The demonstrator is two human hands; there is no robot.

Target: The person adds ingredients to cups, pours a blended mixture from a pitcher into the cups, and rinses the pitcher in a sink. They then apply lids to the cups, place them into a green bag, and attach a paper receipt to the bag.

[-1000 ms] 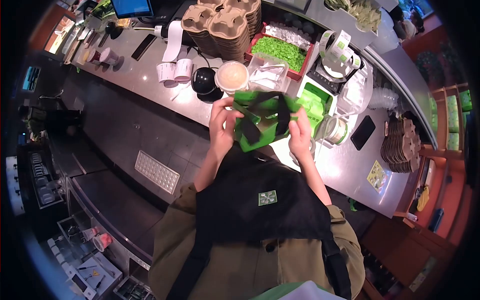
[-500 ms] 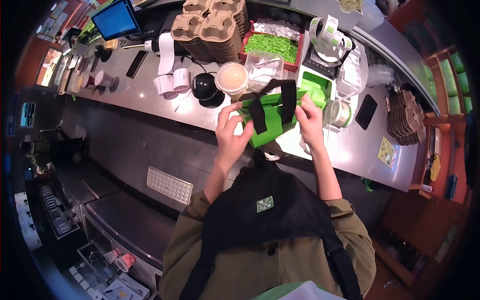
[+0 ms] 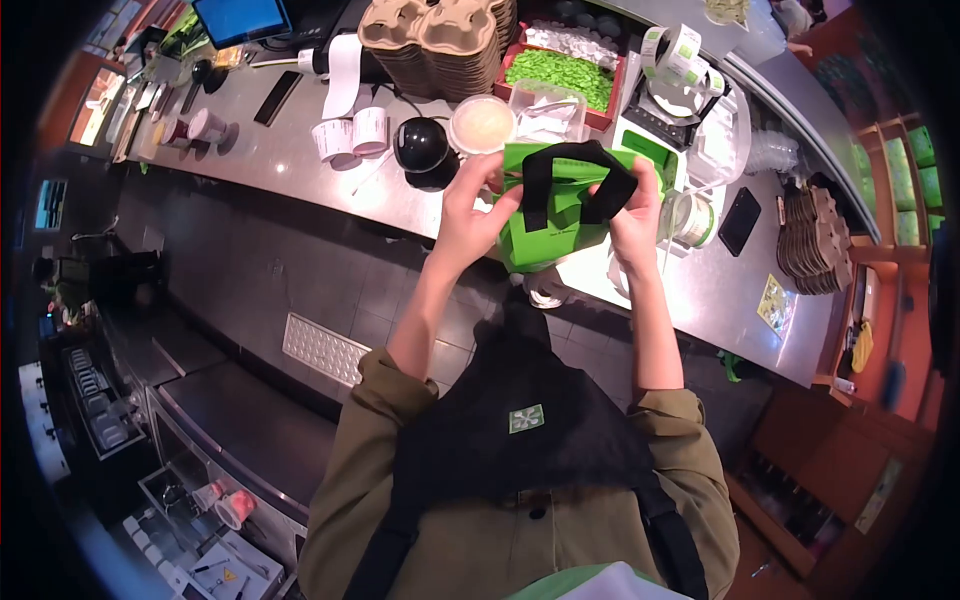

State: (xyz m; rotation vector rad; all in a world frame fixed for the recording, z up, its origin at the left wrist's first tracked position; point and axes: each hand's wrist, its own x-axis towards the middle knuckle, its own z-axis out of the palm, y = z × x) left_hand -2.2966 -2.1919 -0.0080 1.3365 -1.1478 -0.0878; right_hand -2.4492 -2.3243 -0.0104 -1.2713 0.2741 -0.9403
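Bright overhead light, glare on the steel counter (image 3: 290, 150) — dark, warped fisheye edges.

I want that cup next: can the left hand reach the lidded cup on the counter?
Probably yes: the lidded cup stands just beyond the left hand, nothing between, though that hand grips the green bag.

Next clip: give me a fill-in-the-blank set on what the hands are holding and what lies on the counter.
1. The left hand and the right hand together hold a bag that is ____ in colour.
2. The bag's handles are ____ in colour.
3. The lidded cup stands on the ____, beyond the bag.
4. The dark phone lies on the side of the person's ____ hand.

Missing words: green; black; counter; right
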